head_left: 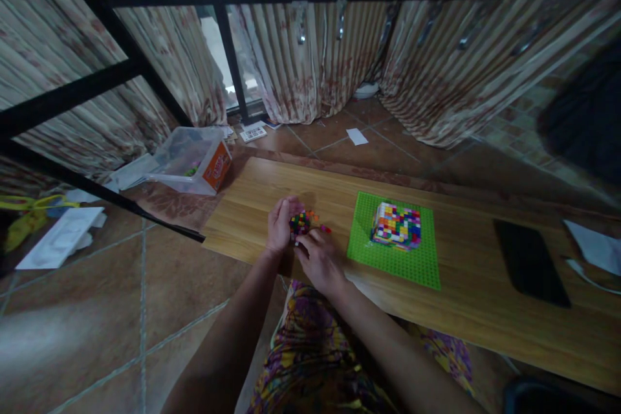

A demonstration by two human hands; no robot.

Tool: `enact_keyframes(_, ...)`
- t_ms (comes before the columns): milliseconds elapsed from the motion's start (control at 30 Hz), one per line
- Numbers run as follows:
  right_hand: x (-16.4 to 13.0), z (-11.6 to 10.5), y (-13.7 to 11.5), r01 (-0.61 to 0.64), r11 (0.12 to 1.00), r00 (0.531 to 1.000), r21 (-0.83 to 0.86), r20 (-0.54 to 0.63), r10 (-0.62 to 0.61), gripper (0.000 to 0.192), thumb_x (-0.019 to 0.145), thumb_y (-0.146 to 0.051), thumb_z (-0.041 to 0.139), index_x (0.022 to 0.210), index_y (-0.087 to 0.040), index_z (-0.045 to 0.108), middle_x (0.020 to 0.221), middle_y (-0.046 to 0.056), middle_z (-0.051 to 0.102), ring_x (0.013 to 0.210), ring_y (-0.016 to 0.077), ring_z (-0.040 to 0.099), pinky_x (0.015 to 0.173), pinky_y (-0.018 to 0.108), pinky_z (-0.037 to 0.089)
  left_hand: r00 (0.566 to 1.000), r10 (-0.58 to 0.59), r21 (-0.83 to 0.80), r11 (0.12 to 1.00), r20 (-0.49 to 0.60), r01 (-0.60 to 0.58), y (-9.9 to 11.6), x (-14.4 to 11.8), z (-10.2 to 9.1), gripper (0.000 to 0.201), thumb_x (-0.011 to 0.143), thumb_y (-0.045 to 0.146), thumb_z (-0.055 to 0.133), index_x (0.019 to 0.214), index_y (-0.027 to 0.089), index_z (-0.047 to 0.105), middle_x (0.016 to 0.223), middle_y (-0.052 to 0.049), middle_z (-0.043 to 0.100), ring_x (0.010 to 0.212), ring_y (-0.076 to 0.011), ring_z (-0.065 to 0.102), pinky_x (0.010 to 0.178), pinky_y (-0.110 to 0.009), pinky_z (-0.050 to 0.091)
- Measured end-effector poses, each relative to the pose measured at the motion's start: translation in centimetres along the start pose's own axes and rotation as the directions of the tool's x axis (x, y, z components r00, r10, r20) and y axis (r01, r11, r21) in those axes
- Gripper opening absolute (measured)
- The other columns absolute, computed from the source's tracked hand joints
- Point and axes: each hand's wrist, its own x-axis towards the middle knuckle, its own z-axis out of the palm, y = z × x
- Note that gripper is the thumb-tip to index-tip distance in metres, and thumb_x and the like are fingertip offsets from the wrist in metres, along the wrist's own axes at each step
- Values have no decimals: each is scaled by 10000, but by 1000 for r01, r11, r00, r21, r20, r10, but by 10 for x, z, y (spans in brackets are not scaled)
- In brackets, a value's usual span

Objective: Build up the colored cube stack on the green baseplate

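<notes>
A small heap of multicoloured toy bricks [301, 222] lies on the wooden table [242, 207], with a few orange and red ones at its right side. My left hand [279, 225] rests on its edge, cupped against the heap's left side with the fingers partly stretched out. From the right, my right hand [320, 260] reaches to the heap's near edge. Its thumb and forefinger are pinched at a tiny whitish brick [297, 244]. Farther right, a block built of mixed-colour bricks [398, 225] stands on a green studded baseplate [363, 249].
A clear plastic box [182, 171] with an orange label and some bricks inside stands beyond the table's left end. A black phone-like slab [531, 262] and a white paper [594, 242] with a cable lie at right. Dark metal bars [169, 103] cross at left.
</notes>
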Motion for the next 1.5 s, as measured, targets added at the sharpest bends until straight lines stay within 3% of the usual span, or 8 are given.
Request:
enact_keyframes(133,2,5,3,58,997,998,-43,-19,-59,161,904,-195,552,883,-225,708,894,64,619,899,208,568,830,342,458,1000,8,0,1000,-5,-8,0,0,0,434,879,550,484,1006,168,646,868,-63,713,814,-187,681,822,-344,535)
enact_keyframes(300,-5,2,5,51,994,997,94,-71,-44,197,912,-177,535,890,-232,723,889,52,632,867,184,592,796,306,486,1000,20,18,1000,11,-21,-3,2,-1,429,879,547,483,1014,175,649,859,-62,713,782,-187,679,788,-342,542)
enact_keyframes(500,-36,-36,19,-30,965,974,260,-211,87,174,927,-257,541,921,-231,713,880,37,676,832,162,634,767,277,505,999,34,70,997,-10,-33,-1,1,0,425,878,535,488,1015,167,652,866,-67,714,807,-193,679,797,-340,539)
enact_keyframes(700,-75,-94,61,-207,948,874,240,-390,289,172,917,-307,555,943,-245,712,913,25,709,841,165,661,759,291,518,1000,26,95,995,7,-27,-2,1,-1,432,868,538,506,1029,166,654,882,-74,713,822,-200,678,741,-319,541)
enact_keyframes(867,-83,-120,95,-295,947,779,128,-542,316,228,892,-384,576,911,-227,739,921,57,675,841,186,637,770,338,519,1000,-6,86,996,-2,6,-1,1,0,446,851,556,520,1025,167,652,891,-77,707,808,-206,674,644,-297,538)
enact_keyframes(967,-80,-121,109,-296,951,758,90,-584,291,237,875,-408,591,894,-234,752,917,57,648,862,194,615,782,357,510,1000,5,96,995,2,-6,1,1,2,444,848,552,527,1020,163,653,878,-71,704,811,-200,674,670,-298,540)
enact_keyframes(1133,-76,-113,121,-274,959,774,78,-573,268,208,866,-398,601,874,-264,760,943,44,630,895,191,585,789,349,495,1000,14,136,991,-6,-13,1,1,2,464,849,559,522,1036,154,649,888,-76,703,807,-199,673,664,-295,538)
enact_keyframes(1500,-71,-113,124,-267,951,764,158,-566,309,172,827,-400,654,844,-260,753,1009,46,615,964,202,577,855,381,477,1000,16,130,991,-6,-15,3,-1,3,469,842,568,527,1028,153,642,894,-81,709,815,-199,677,684,-298,538)
